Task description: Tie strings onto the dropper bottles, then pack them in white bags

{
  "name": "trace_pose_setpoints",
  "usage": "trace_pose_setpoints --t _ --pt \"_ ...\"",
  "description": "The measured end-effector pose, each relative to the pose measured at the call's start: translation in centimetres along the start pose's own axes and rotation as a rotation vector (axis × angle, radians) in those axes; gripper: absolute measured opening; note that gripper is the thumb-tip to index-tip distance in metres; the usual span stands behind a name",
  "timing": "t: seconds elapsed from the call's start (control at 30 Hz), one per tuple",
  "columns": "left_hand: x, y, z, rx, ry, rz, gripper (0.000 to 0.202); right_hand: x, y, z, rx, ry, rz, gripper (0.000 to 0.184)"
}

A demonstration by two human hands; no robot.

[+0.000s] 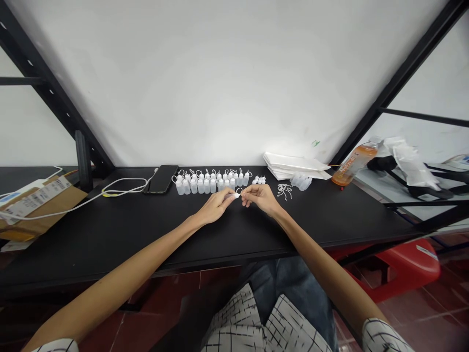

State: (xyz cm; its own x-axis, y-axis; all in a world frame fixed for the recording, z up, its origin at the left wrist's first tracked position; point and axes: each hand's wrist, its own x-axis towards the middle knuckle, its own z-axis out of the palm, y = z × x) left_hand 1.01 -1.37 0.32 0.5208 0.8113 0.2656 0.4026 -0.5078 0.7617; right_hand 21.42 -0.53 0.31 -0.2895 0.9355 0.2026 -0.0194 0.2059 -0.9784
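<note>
Bottle: small, white, being held just above the table, mid-front, between both hands. A thin loop is standing up from its top. Whether a cap is seated is too small to tell.

Left hand: fingers are curling in, thumb and forefinger pinching the bottle's left end.
Right hand: fingertips are pinching at the bottle's right end, remaining fingers are tucking loosely under.

Row of like bottles is standing upright just behind the hands, packed close. A few more are standing at. Caps are lying in a tangle right of the right hand, with loose bottles on their sides beyond them, against a paper stack. Drink bottle is leaning at the far right. Phone and cable are lying to the left, box at the far left.

Risks, as judged:
- The grip is fingertip only on a tiny, smooth piece, so a squeeze off-centre could be popping it out of the pinch.
- The knuckles are working near the row, so a forward nudge could be toppling several bottles in a chain.
- A dropped piece could be rolling off the front edge onto the floor.
</note>
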Motion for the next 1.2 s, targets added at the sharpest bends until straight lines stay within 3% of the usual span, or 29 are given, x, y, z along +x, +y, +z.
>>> trace_pose_setpoints --t 0.13,0.33,0.53,0.63,0.73,0.9,1.07,1.2 --pt "0.0 0.2 0.0 0.036 0.002 0.011 0.029 0.0 -0.2 0.1 0.007 0.006 0.001 0.036" --pt "0.1 0.2 0.3 -0.12 0.014 0.0 0.039 -0.1 -0.9 0.3 -0.012 0.077 -0.069 0.036" --pt "-0.1 0.9 -0.3 0.017 -0.015 0.04 0.046 0.3 -1.5 -1.2 -0.1 0.288 -0.151 0.033" --pt "-0.1 0.8 -0.6 0.152 0.054 0.05 0.04 0.9 -1.5 -2.0 -0.219 0.377 -0.228 0.03" --pt "-0.1 0.8 -0.7 0.222 0.085 0.061 0.036 1.6 -1.4 -2.2 -0.48 0.442 -0.316 0.024" --pt "-0.6 1.9 -1.1 0.278 0.13 0.181 0.03 2.9 -0.9 -0.7 -0.889 0.397 -0.372 0.017" --pt "-1.0 3.1 -1.3 0.301 0.218 0.326 0.03 3.7 -0.4 0.8 -0.992 0.371 -0.355 0.019" --pt "-0.9 2.0 -0.8 0.413 0.16 0.303 0.03 3.8 -0.2 1.0 -1.017 0.371 -0.329 0.021"
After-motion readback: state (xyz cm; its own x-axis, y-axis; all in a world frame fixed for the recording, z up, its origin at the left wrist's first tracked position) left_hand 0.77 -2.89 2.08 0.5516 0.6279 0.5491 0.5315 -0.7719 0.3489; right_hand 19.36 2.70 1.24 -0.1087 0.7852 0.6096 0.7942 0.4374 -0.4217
